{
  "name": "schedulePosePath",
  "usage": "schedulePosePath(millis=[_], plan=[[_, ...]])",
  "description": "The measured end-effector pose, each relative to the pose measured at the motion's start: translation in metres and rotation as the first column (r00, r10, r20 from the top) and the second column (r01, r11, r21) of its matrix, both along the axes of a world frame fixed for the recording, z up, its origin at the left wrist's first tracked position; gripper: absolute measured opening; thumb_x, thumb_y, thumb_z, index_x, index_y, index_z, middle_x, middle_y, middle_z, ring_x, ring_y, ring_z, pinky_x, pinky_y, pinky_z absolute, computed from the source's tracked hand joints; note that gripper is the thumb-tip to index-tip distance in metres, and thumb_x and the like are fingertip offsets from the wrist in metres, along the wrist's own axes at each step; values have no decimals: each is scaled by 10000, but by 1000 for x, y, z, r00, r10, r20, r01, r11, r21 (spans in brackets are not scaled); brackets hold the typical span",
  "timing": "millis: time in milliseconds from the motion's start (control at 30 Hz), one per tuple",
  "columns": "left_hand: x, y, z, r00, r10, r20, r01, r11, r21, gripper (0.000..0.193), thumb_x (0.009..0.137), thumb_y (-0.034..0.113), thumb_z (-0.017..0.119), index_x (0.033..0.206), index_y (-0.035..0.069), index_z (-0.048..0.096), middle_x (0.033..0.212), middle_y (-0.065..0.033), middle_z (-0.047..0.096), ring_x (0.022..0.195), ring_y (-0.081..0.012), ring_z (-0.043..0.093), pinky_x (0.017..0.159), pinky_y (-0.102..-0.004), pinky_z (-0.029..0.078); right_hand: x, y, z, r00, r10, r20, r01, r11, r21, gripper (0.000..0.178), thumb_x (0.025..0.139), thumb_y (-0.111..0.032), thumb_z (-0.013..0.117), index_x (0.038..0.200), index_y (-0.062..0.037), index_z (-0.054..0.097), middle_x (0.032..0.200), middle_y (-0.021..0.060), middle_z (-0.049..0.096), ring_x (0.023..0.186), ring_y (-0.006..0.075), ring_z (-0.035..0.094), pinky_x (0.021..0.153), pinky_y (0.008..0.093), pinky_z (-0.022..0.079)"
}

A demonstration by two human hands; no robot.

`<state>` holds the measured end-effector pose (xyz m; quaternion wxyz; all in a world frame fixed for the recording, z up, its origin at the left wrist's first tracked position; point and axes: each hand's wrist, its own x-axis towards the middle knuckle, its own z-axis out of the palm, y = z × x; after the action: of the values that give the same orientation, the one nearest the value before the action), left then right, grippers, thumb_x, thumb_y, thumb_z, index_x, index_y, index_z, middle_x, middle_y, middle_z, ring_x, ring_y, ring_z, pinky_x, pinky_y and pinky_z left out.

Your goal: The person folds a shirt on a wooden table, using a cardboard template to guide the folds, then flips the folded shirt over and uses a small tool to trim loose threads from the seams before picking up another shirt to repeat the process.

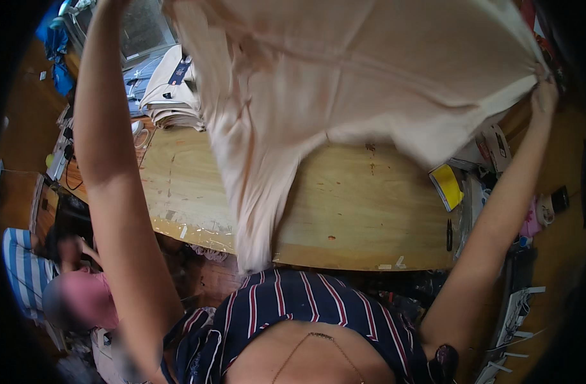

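Observation:
A large cream-beige garment (pixel 344 70) is held up in the air over the wooden table, spread wide at the top. One narrow part, perhaps a sleeve, hangs down to the table's near edge in front of my shirt. My right hand (pixel 544 97), raised at the far right, is closed on the garment's edge. My left arm reaches up to the top left, where my left hand (pixel 115 4) is mostly cut off by the frame's edge, its fingers out of sight. Folds and blur hide the garment's exact form.
The wooden table (pixel 360 211) carries a stack of folded beige garments (pixel 171 96) with dark tags, beside blue folded ones (pixel 139 80). At its right lie a yellow-covered booklet (pixel 448 187) and a slim black tool (pixel 449 235). Another person (pixel 88 297) in pink is at lower left.

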<state>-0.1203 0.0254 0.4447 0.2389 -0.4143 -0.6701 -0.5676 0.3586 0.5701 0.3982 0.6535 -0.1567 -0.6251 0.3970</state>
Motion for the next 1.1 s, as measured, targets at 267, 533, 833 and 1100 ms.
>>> schedulePosePath(millis=[267,533,833,1100], plan=[[-22,-110,-42,998,-61,-1,58,945,-323,331,822,245,487,1039,-2,531,985,-88,576,928,-181,548,850,-285,411,52,-35,-103,878,479,4,-479,878,6,262,824,-74,456,1084,-38,473,1104,84,490,1024,155,465,873,288,367],[80,-92,-337,578,366,730,164,824,-543,183,750,184,511,899,88,556,726,-18,544,615,-112,537,527,-240,411,102,-97,-341,713,238,660,-123,969,-216,79,749,-15,439,706,-63,485,906,100,570,862,236,524,798,341,407],[233,-53,-400,963,108,248,43,844,-535,259,663,-123,446,843,9,577,835,-124,560,819,-278,541,718,-331,435,168,-149,-408,-256,-499,828,417,715,561,292,793,-178,529,1047,-34,545,1031,175,502,964,340,474,792,404,406],[224,58,-414,874,-369,316,481,754,-449,241,667,-107,487,863,-6,585,873,-132,581,785,-248,561,694,-294,452,175,-134,-421,-153,-443,883,529,718,452,291,727,-112,597,1002,-19,581,919,186,573,823,326,548,705,398,436]])
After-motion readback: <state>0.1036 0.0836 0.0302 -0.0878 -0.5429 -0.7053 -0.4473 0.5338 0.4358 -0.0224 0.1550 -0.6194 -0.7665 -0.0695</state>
